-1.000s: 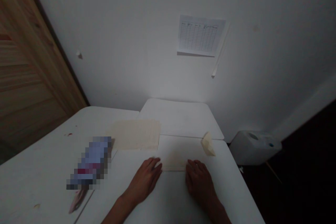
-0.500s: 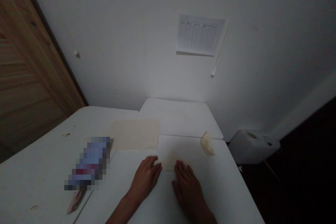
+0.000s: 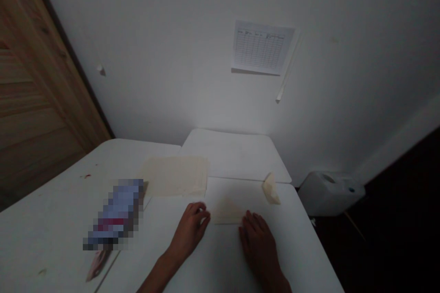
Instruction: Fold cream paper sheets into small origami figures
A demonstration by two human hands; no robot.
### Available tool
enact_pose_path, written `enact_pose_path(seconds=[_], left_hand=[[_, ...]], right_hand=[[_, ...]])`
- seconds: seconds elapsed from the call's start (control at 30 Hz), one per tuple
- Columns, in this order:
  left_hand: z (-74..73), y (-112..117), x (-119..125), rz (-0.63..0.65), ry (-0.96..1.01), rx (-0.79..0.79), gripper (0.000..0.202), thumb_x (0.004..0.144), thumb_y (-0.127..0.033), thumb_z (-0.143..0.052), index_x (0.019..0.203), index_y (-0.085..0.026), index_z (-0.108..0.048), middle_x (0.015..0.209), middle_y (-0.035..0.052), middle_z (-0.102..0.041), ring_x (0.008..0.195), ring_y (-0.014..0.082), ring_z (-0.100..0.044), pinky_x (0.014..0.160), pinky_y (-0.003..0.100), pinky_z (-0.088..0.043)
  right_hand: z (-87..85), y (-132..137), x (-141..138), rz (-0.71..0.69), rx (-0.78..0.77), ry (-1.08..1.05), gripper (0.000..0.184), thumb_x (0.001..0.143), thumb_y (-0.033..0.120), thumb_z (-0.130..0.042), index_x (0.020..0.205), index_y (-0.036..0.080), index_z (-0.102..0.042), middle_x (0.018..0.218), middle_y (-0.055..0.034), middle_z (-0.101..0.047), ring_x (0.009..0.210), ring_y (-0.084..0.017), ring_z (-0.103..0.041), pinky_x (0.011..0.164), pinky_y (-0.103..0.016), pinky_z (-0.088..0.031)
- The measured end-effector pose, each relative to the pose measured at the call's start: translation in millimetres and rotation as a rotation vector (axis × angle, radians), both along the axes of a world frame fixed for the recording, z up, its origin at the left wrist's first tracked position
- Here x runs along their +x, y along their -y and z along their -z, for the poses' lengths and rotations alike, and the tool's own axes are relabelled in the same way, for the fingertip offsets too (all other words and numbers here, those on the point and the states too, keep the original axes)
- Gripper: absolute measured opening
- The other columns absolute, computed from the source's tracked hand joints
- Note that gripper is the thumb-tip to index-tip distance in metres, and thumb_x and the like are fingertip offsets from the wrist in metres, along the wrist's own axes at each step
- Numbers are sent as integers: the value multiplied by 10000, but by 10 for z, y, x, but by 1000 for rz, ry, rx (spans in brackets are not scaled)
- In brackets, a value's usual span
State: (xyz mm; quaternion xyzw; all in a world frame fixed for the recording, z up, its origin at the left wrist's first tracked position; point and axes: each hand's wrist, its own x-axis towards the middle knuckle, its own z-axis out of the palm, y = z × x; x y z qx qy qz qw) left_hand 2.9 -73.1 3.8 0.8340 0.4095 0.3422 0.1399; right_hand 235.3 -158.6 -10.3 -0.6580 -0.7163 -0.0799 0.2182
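Observation:
A small cream sheet of paper lies folded flat on the white table in front of me. My left hand rests palm down at the sheet's left edge, its fingers slightly curled. Pressed flat at the sheet's lower right corner is my right hand, fingers stretched out. A folded cream paper shape stands a little to the right, apart from both hands. A stack of cream sheets lies further back on the left.
A blurred-out oblong object lies at the left with a pinkish item under its near end. A second white tabletop abuts the wall behind. A white box sits on the dark floor at the right.
My right hand slid left along the paper's near edge, then back to the right corner. The left hand's fingers curled a little. The sheet looks narrower than a second ago.

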Motion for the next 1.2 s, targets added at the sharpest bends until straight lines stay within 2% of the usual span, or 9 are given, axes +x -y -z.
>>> enact_pose_path(seconds=[0.07,0.17,0.27,0.4,0.6,0.7,0.83,0.97,1.2], left_hand=[[21,-12,3,2,25,-13,122,891,-213,-550,886,-210,-671,1005,76,-608,949,229,-577,834,400,-503],[84,-37,-1,4,56,-22,149,871,-195,-572,1000,-205,-645,1028,80,-610,1000,238,-571,879,415,-492],[186,-78,-19,-12,88,-13,269,853,-187,-581,1121,-199,-598,1073,91,-608,1035,241,-567,913,431,-482],[276,-129,-35,-44,128,-20,313,827,-219,-600,1137,-184,-586,1085,102,-625,1022,248,-586,902,438,-492],[112,-84,6,-55,97,-71,103,837,-267,-598,830,-187,-662,818,60,-653,827,227,-613,784,394,-509],[23,-22,27,-17,49,-81,181,884,-245,-548,758,-198,-670,781,48,-633,810,211,-594,767,365,-492],[10,37,44,-25,3,-29,264,924,-237,-498,719,-193,-660,759,49,-584,777,200,-559,708,335,-477],[23,52,54,5,-64,51,295,953,-221,-443,746,-186,-650,772,54,-556,785,204,-529,695,332,-466],[94,54,10,74,-212,144,254,933,-112,-411,907,-185,-652,885,82,-583,872,227,-540,782,378,-501]], right_hand=[[-60,-105,-66,8,3,-40,236,950,178,-429,982,187,-662,1093,-99,-660,1062,-245,-565,952,-416,-442],[-173,-281,-202,-103,-53,-86,212,927,132,-476,830,202,-650,930,-57,-646,934,-203,-569,874,-339,-465],[-258,-423,-341,-258,-101,-110,152,929,170,-522,871,216,-655,944,-34,-618,916,-174,-548,830,-280,-461],[-285,-508,-441,-305,-131,-104,141,928,171,-530,926,233,-657,945,-25,-591,916,-160,-528,822,-260,-439],[-291,-507,-448,-313,-191,-66,223,922,153,-513,1060,268,-644,958,-26,-564,910,-158,-527,807,-258,-426],[-320,-495,-450,-319,-211,-75,269,924,148,-494,1116,277,-632,950,-30,-559,893,-158,-532,801,-256,-427],[-342,-489,-459,-313,-219,-81,275,938,163,-467,1119,283,-636,934,-30,-557,881,-158,-538,793,-254,-429],[-330,-493,-467,-316,-221,-77,280,934,151,-465,1119,271,-639,924,-33,-561,884,-162,-544,797,-255,-432],[-315,-505,-475,-327,-244,-77,308,927,136,-469,1162,274,-613,941,-30,-582,888,-157,-549,798,-236,-439]])
